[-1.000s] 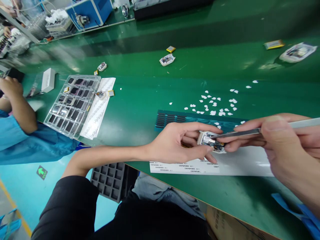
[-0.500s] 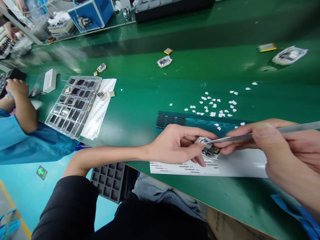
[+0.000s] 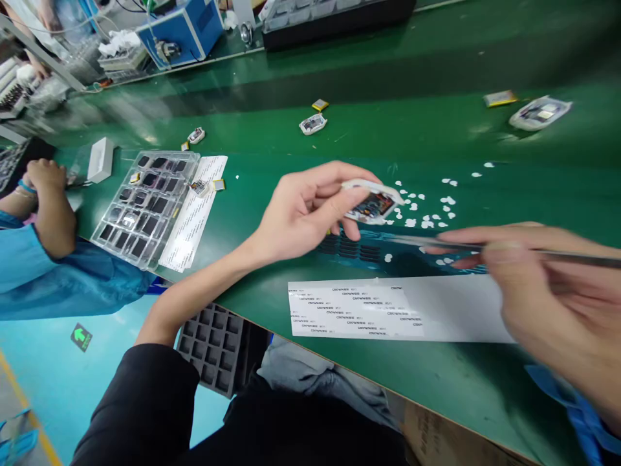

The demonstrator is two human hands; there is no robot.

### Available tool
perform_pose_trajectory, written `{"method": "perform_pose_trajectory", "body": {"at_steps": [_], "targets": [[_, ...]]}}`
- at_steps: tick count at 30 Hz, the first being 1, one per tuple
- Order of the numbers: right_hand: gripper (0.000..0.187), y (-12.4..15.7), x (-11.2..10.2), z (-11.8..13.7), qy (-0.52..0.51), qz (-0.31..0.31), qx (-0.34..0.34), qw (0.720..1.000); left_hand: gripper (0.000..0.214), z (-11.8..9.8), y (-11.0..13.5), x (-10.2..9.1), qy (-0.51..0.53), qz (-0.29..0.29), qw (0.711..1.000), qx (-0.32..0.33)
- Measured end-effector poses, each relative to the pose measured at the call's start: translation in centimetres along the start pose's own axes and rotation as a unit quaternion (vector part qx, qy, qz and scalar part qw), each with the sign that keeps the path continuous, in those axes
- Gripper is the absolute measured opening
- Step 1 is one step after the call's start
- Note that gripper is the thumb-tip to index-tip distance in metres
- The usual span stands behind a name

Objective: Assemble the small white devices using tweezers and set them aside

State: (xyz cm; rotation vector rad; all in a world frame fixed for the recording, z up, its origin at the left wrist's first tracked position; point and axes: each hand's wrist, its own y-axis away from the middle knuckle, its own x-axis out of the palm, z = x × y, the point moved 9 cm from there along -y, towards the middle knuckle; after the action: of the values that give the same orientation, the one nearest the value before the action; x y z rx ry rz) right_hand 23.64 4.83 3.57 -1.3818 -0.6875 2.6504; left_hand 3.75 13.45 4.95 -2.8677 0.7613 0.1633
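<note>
Green counter (image 3: 272, 213), label sheet (image 3: 402, 309) at 6 o'clock. Left hand (image 3: 301, 213) has lifted the open device shell (image 3: 373, 202) off the sheet, pinching it at centre. Right hand (image 3: 548, 291) grips tweezers (image 3: 436, 243), now pulled clear, blurred.

The right hand (image 3: 543, 291) at four o'clock is smeared by motion, its fingers (image 3: 466, 243) hard to separate, and the picture's right edge cuts off its wrist; the tweezers (image 3: 436, 241) it grips blur to a thin streak, tips indistinct; print on the white label sheet (image 3: 388, 310) is too small to read; the parts inside the small white casing (image 3: 373, 202) in the left hand (image 3: 301, 213) cannot be made out; at nine o'clock a co-worker's arm (image 3: 48, 213) runs off the left edge.
</note>
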Motion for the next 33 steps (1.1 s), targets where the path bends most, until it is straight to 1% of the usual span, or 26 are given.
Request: {"method": "perform_pose_trajectory", "body": {"at_steps": [1,2,4,5,8,10,11,14,16,18,20,22,24,25,26,27,28,29,30,31,32,33], "targets": [[0.023,-0.4,0.4,0.9,-0.027,0.008,-0.025,0.999,0.018,-0.3,-0.3,-0.5,-0.010,0.005,1.000,0.009],[0.019,-0.8,0.8,1.6,-0.050,0.015,-0.049,0.997,0.017,-0.4,-0.6,-0.5,-0.022,0.031,0.999,0.011],[0.016,-1.2,1.3,2.3,-0.064,0.020,-0.086,0.994,0.016,-0.3,-0.7,0.3,-0.061,0.112,0.992,0.018],[0.016,-1.3,1.4,2.3,-0.059,0.020,-0.093,0.994,0.016,-0.1,-0.6,0.9,-0.095,0.154,0.983,0.028],[0.018,-1.3,1.4,2.2,-0.043,0.025,-0.109,0.993,0.022,0.9,0.1,2.8,-0.214,0.252,0.941,0.075],[0.017,-1.2,1.2,2.1,-0.029,0.028,-0.114,0.993,0.027,1.8,0.8,4.0,-0.266,0.305,0.910,0.088],[0.016,-1.1,1.1,2.1,-0.022,0.027,-0.116,0.993,0.029,2.2,1.0,4.4,-0.283,0.320,0.899,0.093],[0.014,-0.9,1.3,2.2,-0.002,0.020,-0.128,0.992,0.036,2.9,1.4,5.0,-0.333,0.329,0.877,0.112],[0.018,-0.6,1.5,2.5,0.006,0.007,-0.149,0.989,0.038,3.1,1.5,5.3,-0.358,0.331,0.865,0.121],[0.034,-0.2,1.6,3.1,0.012,-0.004,-0.175,0.985,0.037,3.1,1.6,5.5,-0.380,0.336,0.853,0.125],[0.056,0.3,1.4,3.7,0.025,-0.019,-0.193,0.981,0.033,3.1,1.8,5.7,-0.409,0.338,0.837,0.130],[0.072,0.5,0.8,3.9,0.047,-0.030,-0.173,0.983,0.028,3.0,1.9,5.9,-0.441,0.338,0.820,0.139],[0.078,0.4,0.2,3.7,0.056,-0.035,-0.129,0.989,0.027,2.7,2.2,6.2,-0.466,0.336,0.804,0.152],[0.080,0.4,0.0,3.6,0.055,-0.037,-0.116,0.991,0.027,2.4,2.4,6.3,-0.471,0.333,0.801,0.161],[0.082,0.4,-0.2,3.5,0.054,-0.040,-0.112,0.991,0.028,1.9,2.6,6.5,-0.465,0.328,0.804,0.172],[0.084,0.4,-0.3,3.6,0.053,-0.048,-0.120,0.990,0.029,1.2,2.9,6.6,-0.443,0.321,0.816,0.185],[0.084,0.5,-0.4,3.7,0.054,-0.059,-0.136,0.987,0.028,0.2,3.1,6.6,-0.402,0.307,0.839,0.200],[0.082,0.5,-0.4,3.7,0.057,-0.071,-0.149,0.985,0.028,-0.9,3.1,6.3,-0.348,0.276,0.872,0.208],[0.079,0.5,-0.3,3.5,0.057,-0.076,-0.152,0.984,0.028,-2.1,2.8,5.4,-0.281,0.218,0.911,0.208],[0.073,0.5,-0.3,3.3,0.056,-0.081,-0.148,0.984,0.026,-3.1,2.3,3.9,-0.207,0.132,0.948,0.202],[0.068,0.4,-0.3,3.2,0.052,-0.086,-0.147,0.984,0.025,-3.5,1.9,1.8,-0.134,0.029,0.974,0.182],[0.063,0.4,-0.2,3.1,0.049,-0.086,-0.146,0.984,0.022,-3.3,1.5,-0.4,-0.064,-0.077,0.983,0.152]]}}
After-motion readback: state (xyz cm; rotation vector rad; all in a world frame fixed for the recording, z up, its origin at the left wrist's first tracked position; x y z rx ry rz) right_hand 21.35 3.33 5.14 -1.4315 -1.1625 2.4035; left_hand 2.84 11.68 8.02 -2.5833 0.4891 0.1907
